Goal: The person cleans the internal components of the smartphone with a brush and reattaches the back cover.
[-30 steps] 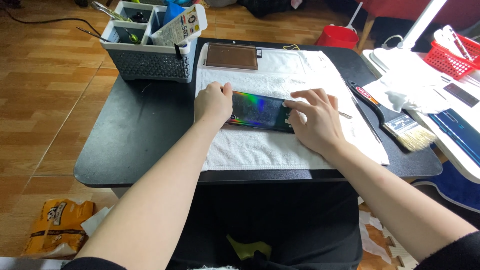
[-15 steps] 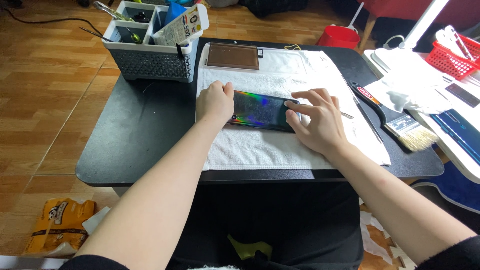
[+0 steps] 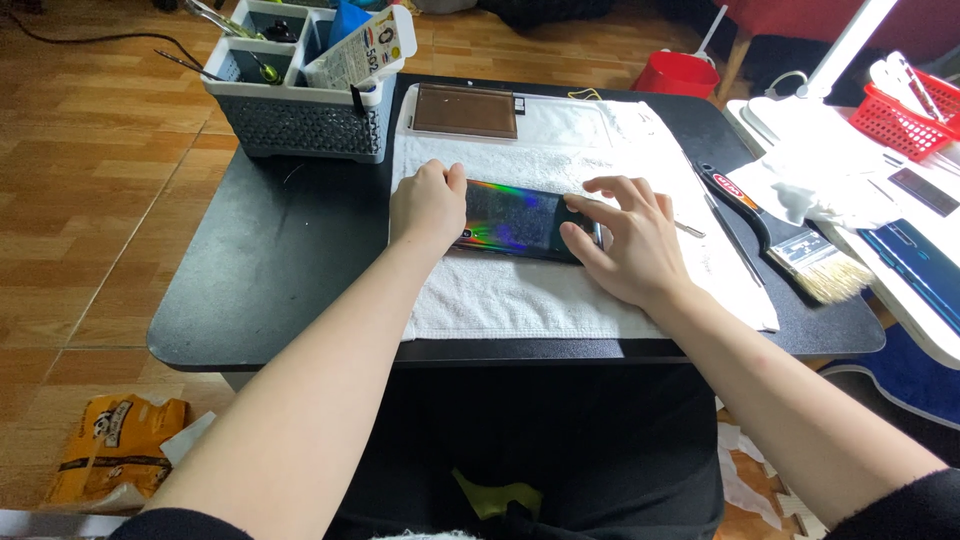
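Observation:
A phone with a shiny rainbow-tinted back (image 3: 520,220) lies flat on a white towel (image 3: 520,300) on a black table (image 3: 270,270). My left hand (image 3: 428,203) is curled into a loose fist and presses on the phone's left end. My right hand (image 3: 625,240) rests on the phone's right end, fingers spread, with the thumb and fingertips touching its surface and edge. Both hands pin the phone in place; neither lifts it.
A grey organiser basket (image 3: 300,110) with tools and a glue tube stands at the table's back left. A brown flat panel (image 3: 465,110) lies behind the phone. A paintbrush (image 3: 790,240) and thin metal tools (image 3: 730,235) lie right. A red basket (image 3: 905,110) and a lamp stand on a white side table.
My right hand has slid slightly left along the phone's right end, fingers shifting on its edge. My left hand stays pressed on the left end.

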